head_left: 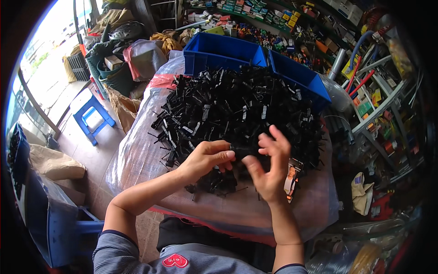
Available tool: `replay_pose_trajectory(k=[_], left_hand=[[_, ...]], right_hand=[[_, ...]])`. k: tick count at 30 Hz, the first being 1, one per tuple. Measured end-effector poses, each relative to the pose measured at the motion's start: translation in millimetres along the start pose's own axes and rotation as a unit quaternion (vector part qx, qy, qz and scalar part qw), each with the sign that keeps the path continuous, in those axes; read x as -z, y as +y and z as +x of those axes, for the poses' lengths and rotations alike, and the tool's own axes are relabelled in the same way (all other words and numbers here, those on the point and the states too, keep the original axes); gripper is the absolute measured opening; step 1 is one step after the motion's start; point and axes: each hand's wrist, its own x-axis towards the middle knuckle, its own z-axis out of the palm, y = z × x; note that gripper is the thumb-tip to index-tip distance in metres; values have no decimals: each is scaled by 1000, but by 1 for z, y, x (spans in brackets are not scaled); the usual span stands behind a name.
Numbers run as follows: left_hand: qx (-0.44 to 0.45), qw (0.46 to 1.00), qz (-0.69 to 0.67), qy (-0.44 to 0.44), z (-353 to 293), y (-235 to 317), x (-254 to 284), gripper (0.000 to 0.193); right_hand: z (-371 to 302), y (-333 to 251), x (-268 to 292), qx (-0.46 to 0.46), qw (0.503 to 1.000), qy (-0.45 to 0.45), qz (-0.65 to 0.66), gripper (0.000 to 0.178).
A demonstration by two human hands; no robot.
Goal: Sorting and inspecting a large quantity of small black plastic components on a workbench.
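A large heap of small black plastic parts, several with shiny metal strips and thin pins, covers the middle of the work surface. Over its near side my left hand is closed, thumb pressed against the fingers. Whatever it pinches is dark and merges with the black heap behind. Just to the right, my right hand has its fingers apart and slightly blurred, with nothing seen in them. Beside the right wrist lies a phone with a lit picture of a person, partly covered by that hand.
Two blue bins stand behind the heap. Translucent plastic sheeting covers the work surface. A blue stool is on the floor at left, near bags and a basket. Crowded shelves line the right side.
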Motion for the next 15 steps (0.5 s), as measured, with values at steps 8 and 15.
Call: replay_pose_trajectory(k=[8,15], left_hand=[[-67,995,26,62,-4,-26,5,26],[-267,911,285,132,-12,-29,0,32]], right_hand=[[-29,11,-20,-287,902,25,322,15],[-25,6,-31,-274,885,-47,374,12]])
